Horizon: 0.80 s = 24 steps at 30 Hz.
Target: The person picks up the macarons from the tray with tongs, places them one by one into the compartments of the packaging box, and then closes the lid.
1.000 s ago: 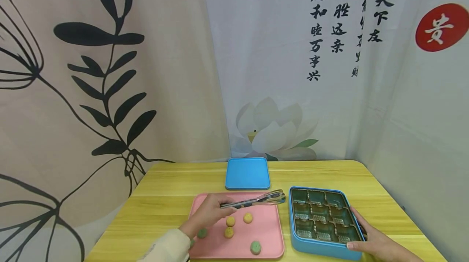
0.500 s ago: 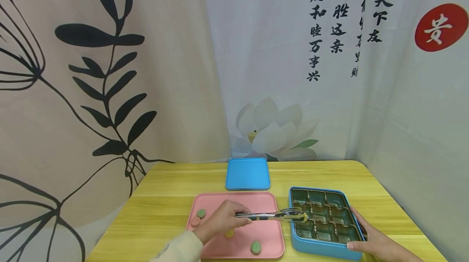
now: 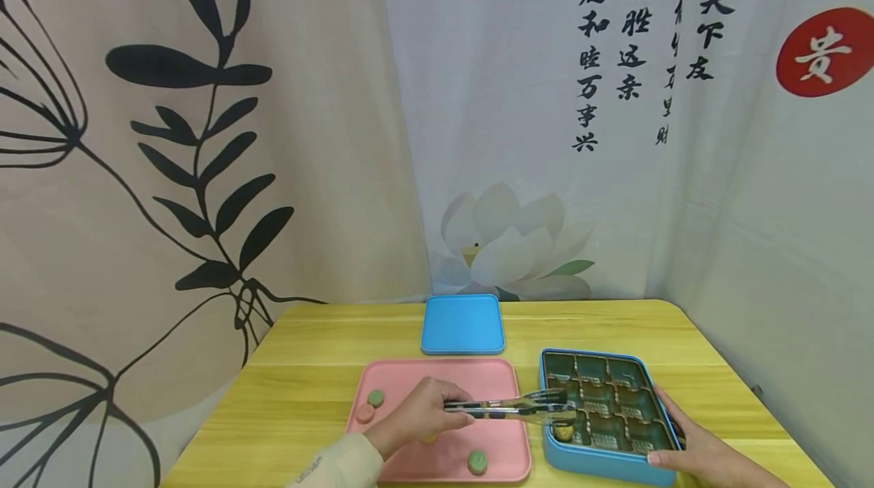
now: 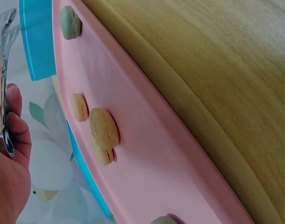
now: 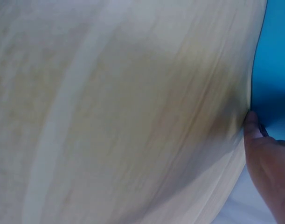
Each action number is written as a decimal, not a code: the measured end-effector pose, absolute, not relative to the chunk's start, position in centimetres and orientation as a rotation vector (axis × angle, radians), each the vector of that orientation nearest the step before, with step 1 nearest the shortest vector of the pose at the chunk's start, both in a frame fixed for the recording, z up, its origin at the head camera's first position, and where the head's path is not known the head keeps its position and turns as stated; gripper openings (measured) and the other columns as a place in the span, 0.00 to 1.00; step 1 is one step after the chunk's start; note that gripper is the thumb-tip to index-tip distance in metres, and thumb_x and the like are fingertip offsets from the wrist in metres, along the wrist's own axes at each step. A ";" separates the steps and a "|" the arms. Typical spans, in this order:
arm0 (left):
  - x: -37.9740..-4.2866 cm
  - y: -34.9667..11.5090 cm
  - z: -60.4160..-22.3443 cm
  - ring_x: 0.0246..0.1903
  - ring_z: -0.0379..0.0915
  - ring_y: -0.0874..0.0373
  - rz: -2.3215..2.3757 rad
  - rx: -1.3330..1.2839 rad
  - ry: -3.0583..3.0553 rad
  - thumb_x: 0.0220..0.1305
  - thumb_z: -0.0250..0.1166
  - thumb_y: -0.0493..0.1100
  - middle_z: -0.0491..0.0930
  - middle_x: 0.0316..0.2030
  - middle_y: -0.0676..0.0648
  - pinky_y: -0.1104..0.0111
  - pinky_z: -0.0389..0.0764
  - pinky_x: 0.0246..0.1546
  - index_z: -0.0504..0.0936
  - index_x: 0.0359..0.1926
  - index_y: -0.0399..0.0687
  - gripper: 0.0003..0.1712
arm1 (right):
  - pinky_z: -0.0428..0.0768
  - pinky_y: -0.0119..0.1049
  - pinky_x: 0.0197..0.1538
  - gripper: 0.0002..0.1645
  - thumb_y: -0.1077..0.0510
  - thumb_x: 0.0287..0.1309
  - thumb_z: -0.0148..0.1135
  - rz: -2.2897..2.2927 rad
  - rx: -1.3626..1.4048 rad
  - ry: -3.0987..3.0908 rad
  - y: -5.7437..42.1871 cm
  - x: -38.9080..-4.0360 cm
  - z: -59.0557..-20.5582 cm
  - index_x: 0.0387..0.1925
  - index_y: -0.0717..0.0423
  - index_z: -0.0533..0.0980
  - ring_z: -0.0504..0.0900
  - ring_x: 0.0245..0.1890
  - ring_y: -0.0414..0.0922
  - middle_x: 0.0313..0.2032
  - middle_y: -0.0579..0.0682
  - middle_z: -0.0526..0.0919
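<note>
My left hand (image 3: 426, 414) grips metal tongs (image 3: 501, 407) whose spread tips reach over the left side of a blue box (image 3: 604, 465). The box holds a dark plastic insert with several compartments. In its front left compartment lies a yellow macaron (image 3: 563, 432), just below the tong tips. My right hand (image 3: 706, 451) holds the box at its right side, thumb near the front corner. Under my left hand is a pink tray (image 3: 505, 378) with green macarons (image 3: 477, 461) and a pink macaron (image 3: 365, 414). More macarons (image 4: 104, 128) on it show in the left wrist view.
A flat blue lid (image 3: 462, 325) lies on the wooden table (image 3: 293, 389) behind the pink tray. The blue box stands just right of the tray. A printed cloth (image 3: 341, 131) hangs behind the table.
My left hand has moved right from over the tray, taking the tongs to the box. The yellow macaron between their tips now lies in the compartment, and the tips have spread. The right hand stays put.
</note>
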State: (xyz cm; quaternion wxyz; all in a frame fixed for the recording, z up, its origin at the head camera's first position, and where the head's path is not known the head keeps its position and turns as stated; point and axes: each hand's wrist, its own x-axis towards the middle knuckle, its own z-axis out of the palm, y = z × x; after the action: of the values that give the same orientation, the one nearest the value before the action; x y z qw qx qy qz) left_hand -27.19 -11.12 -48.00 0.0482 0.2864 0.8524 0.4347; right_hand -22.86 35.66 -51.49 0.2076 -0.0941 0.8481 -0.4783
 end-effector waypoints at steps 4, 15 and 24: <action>-27.0 -11.2 -47.8 0.25 0.71 0.68 1.325 0.823 2.602 0.53 0.76 0.44 0.82 0.26 0.62 0.73 0.75 0.28 0.89 0.35 0.53 0.07 | 0.58 0.74 0.58 0.62 0.49 0.70 0.58 -1.333 -0.257 2.362 35.5 -22.7 -51.4 0.72 0.67 0.21 0.40 0.66 0.81 0.69 0.80 0.26; -27.4 -12.3 -47.4 0.26 0.71 0.65 1.366 0.720 2.609 0.52 0.78 0.48 0.84 0.28 0.60 0.72 0.74 0.27 0.89 0.34 0.59 0.07 | 0.59 0.74 0.57 0.62 0.47 0.69 0.58 -1.317 -0.218 2.366 35.5 -22.7 -51.2 0.73 0.66 0.22 0.41 0.66 0.81 0.69 0.80 0.26; -27.7 -14.3 -46.9 0.27 0.73 0.61 1.453 0.615 2.575 0.56 0.76 0.49 0.83 0.29 0.55 0.70 0.76 0.28 0.89 0.39 0.58 0.09 | 0.61 0.72 0.57 0.63 0.47 0.69 0.59 -1.319 -0.221 2.367 35.5 -22.7 -51.3 0.73 0.66 0.21 0.45 0.66 0.80 0.69 0.81 0.28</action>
State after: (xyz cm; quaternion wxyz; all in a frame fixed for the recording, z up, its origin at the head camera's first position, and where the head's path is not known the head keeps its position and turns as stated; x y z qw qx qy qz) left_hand -27.70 -14.32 -46.86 0.0605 0.2032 0.8511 0.4803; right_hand -22.75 35.49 -51.34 0.2097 -0.0793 0.8513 -0.4744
